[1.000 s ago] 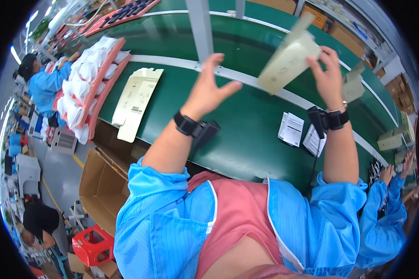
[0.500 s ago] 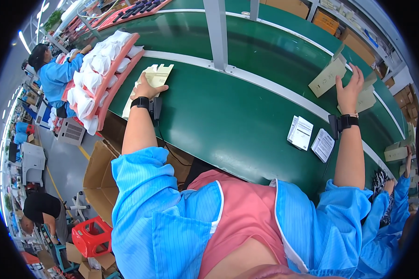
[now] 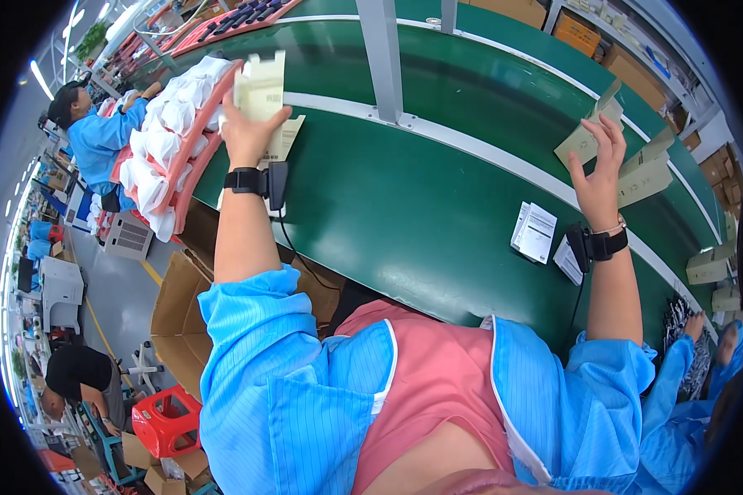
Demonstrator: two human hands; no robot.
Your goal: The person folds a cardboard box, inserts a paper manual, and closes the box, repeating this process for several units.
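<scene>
My left hand (image 3: 252,136) is closed on a flat cream carton (image 3: 261,87), raised above the green table's far left edge. Beneath it, more flat cream cartons (image 3: 284,140) lie on the table, mostly hidden by my hand and wrist. My right hand (image 3: 600,177) hovers at the right with thumb and fingers apart and nothing in it. Just behind its fingers, a cream box (image 3: 579,143) with a raised flap stands on the green belt; whether they touch I cannot tell. Nearer to me lie two stacks of white printed leaflets (image 3: 537,234), one partly covered by my right wrist.
Another cream box (image 3: 645,177) stands behind my right hand, with several farther right. Pink trays (image 3: 191,136) of white-wrapped items rise at the left, a person beside them. A metal post (image 3: 380,62) stands at the belt's rail. An open brown box (image 3: 177,309) sits below the table's left end.
My left hand has lifted one flat carton off the pile, upward and away from me. My right hand has shifted left and a little toward me. The box near it has moved slightly right.
</scene>
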